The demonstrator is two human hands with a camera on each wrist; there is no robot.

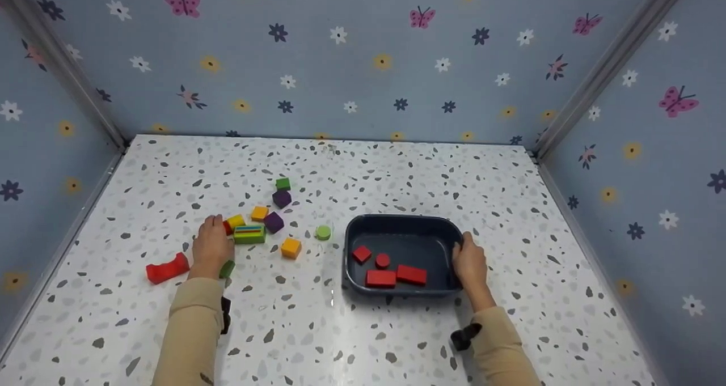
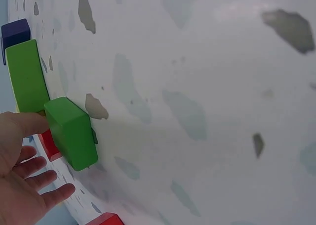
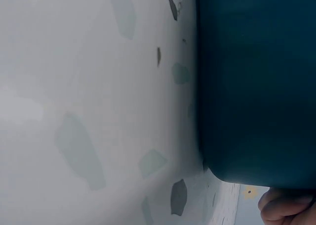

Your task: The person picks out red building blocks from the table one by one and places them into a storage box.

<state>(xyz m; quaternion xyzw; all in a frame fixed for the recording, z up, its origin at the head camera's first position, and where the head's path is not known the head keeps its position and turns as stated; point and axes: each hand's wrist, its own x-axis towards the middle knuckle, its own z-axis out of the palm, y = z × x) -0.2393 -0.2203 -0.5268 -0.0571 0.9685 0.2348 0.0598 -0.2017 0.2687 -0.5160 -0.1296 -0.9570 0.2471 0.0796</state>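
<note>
My right hand (image 1: 471, 261) grips the right rim of a dark blue plastic tub (image 1: 405, 291); in the right wrist view its curled fingers (image 3: 284, 205) show at the tub's corner. Inside the tub lie a red cube (image 1: 362, 254), a red round block (image 1: 383, 260) and two red oblong blocks. My left hand (image 1: 211, 249) reaches beside a small red block (image 1: 227, 227), partly hidden by the hand. In the left wrist view its fingers are spread and loose, with the thumb right at a green block (image 2: 74, 133). A red arched block (image 1: 168, 268) lies left of this hand.
Right of my left hand are a striped green block (image 1: 249, 234), a yellow block (image 1: 235, 222), orange cubes (image 1: 291, 248), purple blocks (image 1: 274, 222) and a small green block (image 1: 283, 184). A light green round block (image 1: 323, 233) lies near the tub. Patterned walls (image 1: 363, 63) enclose the speckled table.
</note>
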